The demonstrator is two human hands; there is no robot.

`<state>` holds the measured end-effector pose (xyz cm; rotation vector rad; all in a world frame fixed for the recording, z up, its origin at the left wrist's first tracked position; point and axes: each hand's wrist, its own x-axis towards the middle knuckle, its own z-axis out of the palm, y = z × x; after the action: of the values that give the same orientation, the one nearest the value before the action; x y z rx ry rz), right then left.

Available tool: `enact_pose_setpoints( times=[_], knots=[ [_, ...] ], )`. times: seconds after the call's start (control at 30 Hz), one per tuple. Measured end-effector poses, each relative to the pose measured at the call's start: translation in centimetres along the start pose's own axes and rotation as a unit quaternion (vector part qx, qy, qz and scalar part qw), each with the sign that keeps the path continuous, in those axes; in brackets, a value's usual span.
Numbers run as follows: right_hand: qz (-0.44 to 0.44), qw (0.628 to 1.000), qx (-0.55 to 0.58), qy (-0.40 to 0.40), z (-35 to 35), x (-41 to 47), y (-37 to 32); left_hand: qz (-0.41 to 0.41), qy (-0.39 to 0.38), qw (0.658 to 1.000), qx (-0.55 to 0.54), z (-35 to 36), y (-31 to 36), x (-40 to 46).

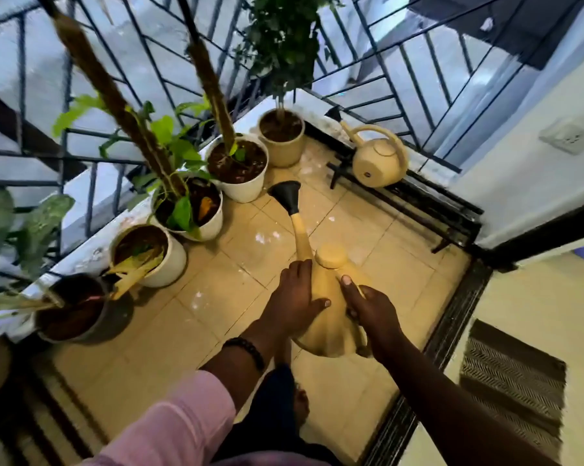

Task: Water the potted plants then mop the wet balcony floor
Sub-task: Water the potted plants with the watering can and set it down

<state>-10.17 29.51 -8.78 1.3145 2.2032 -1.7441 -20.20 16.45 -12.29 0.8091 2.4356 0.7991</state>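
I hold a cream watering can (330, 317) with a black rose head (286, 193) over the tiled balcony floor (223, 290). My right hand (373, 311) grips its handle, thumb along the top. My left hand (294, 297) rests flat against the can's left side near the spout. The spout points toward a row of pots along the railing: a beige pot (282, 137), a white pot (238, 168), a second white pot (191, 210), a third white pot (149, 255) and a dark pot (72, 307).
A second cream watering can (378, 158) lies on a low black rack (415, 200) at the far right. Black railings (415, 79) enclose the balcony. A dark doormat (512, 375) lies inside past the door track. White specks dot the tiles.
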Motion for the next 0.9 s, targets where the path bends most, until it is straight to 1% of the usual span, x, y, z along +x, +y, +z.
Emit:
enact_pose_setpoints(
  times=[0.07, 0.17, 0.3, 0.4, 0.53, 0.73, 0.9],
  knots=[
    [-0.002, 1.000, 0.001, 0.022, -2.0, 2.0, -0.2, 0.020, -0.008, 1.000, 0.002, 0.6, 1.6, 2.8],
    [0.020, 0.999, 0.015, 0.043, -4.7, 5.0, -0.8, 0.045, -0.017, 0.999, 0.001, 1.6, 3.7, 6.8],
    [0.032, 0.994, 0.019, 0.101, -8.0, 9.1, -1.6, 0.090, -0.038, 0.995, -0.017, 2.6, 6.1, 12.7],
    [0.040, 0.993, 0.007, 0.113, -10.5, 12.4, -2.5, 0.103, -0.042, 0.993, -0.031, 3.0, 8.1, 16.6],
    [0.056, 0.990, 0.011, 0.129, -13.4, 17.3, -3.7, 0.092, -0.062, 0.992, -0.055, 3.3, 10.3, 21.8],
    [0.084, 0.987, 0.013, 0.138, -17.0, 23.2, -4.8, 0.082, -0.085, 0.992, -0.053, 4.2, 13.1, 28.1],
    [0.072, 0.990, -0.009, 0.125, -21.1, 27.4, -5.6, 0.085, -0.086, 0.991, -0.060, 6.2, 15.9, 32.5]
  ],
)
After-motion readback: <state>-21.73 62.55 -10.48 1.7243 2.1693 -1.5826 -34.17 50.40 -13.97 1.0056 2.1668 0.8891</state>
